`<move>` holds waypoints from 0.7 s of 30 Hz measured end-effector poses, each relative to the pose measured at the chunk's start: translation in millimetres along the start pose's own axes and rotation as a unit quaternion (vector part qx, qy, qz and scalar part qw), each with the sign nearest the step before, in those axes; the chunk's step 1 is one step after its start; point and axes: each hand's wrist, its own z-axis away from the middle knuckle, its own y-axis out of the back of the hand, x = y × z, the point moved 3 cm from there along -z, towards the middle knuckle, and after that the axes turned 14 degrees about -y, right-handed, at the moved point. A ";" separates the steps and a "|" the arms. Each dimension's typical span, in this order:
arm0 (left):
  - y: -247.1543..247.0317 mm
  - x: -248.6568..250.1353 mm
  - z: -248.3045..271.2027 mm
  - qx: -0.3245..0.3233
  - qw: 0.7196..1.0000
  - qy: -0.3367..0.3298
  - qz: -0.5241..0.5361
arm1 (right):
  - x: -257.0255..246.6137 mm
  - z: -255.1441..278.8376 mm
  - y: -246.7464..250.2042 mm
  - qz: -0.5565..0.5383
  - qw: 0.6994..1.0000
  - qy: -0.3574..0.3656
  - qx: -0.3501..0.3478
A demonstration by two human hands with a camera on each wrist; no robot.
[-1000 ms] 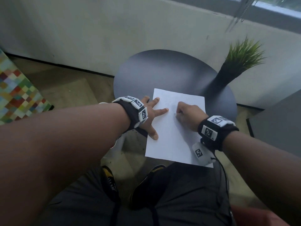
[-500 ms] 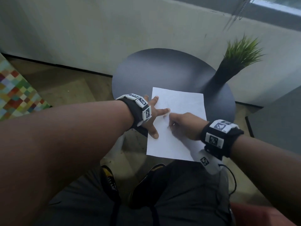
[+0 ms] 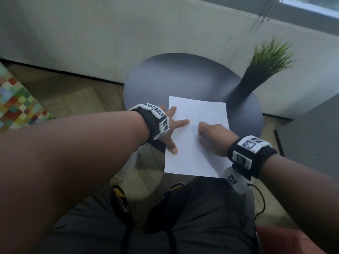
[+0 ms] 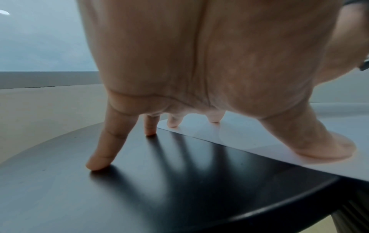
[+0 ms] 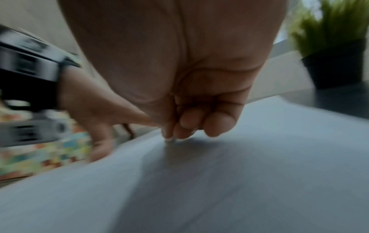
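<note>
Head view. Logged white sheet (image 3: 185, 138) flat on the near right part of the round dark table (image 3: 174, 77), near end overhanging the table rim. Found left hand (image 3: 169, 130) splayed wide at the table's near left, some fingertips and the thumb pressing the sheet's left margin. Found right hand (image 3: 214, 138) bunched on the sheet over the table's near right, fingers tucked under, gripping nothing visible. Noted potted plant (image 3: 256, 76) standing at the table's far right rim, near the sheet but not touching it.

Left wrist view. Confirmed left hand (image 4: 199, 55) stretched open: two fingers (image 4: 105, 146) down on bare table (image 4: 179, 189), two more and the thumb on the sheet (image 4: 249, 137).

Right wrist view, blurred. Saw right hand (image 5: 179, 71) curled tight, fingertips (image 5: 185, 126) touching the sheet (image 5: 219, 181); potted plant (image 5: 329, 39) at the table's far side.
</note>
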 end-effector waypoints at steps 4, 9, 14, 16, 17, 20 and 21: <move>1.8 -1.2 -0.1 -0.004 1.000 0.003 -0.004 | -24.1 26.0 -17.2 0.005 0.995 0.089 -0.054; 9.3 -1.7 1.3 0.003 0.999 0.022 0.023 | 28.2 -18.3 3.0 -0.062 0.994 -0.081 0.024; 16.4 4.3 9.4 0.034 0.999 -0.026 0.021 | 41.6 -38.4 3.2 -0.105 0.985 -0.129 0.048; 9.2 7.8 14.4 0.026 0.999 -0.038 0.025 | 40.7 -40.9 6.1 -0.104 0.985 -0.133 0.044; 5.6 8.1 15.5 0.026 0.999 -0.035 0.029 | 38.6 -40.7 8.0 -0.098 0.985 -0.134 0.042; 1.2 9.1 17.0 0.033 0.999 -0.031 0.027 | 20.6 -28.7 7.7 -0.062 0.992 -0.102 0.033; 1.6 10.2 17.8 0.034 0.999 -0.031 0.028 | 9.2 -20.2 3.2 -0.044 0.996 -0.071 0.024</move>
